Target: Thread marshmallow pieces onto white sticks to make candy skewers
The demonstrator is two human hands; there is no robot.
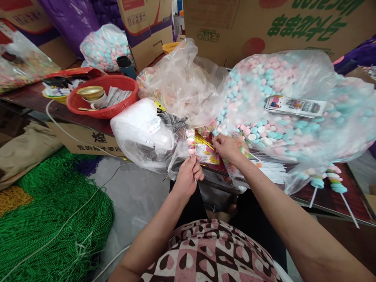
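Observation:
My left hand (189,174) is closed around the lower end of a marshmallow skewer (190,141) in a clear printed wrapper, held upright with its stick running down through my fingers. To the right, my right hand (227,149) is pinched beside a bundle of gold twist ties (205,141); whatever lies between its fingertips is too small to make out. Under the ties rests a stack of printed wrappers (207,154). A large clear bag of pink, blue and white marshmallows (252,94) spreads out beyond my right hand.
Two marshmallow skewers (337,184) lie at the table's right edge. A packet of printed bags (295,106) rests on the marshmallow bag. At left stand a red basket (102,111) and a white plastic bag (138,125). Green cords (58,211) heap on the floor.

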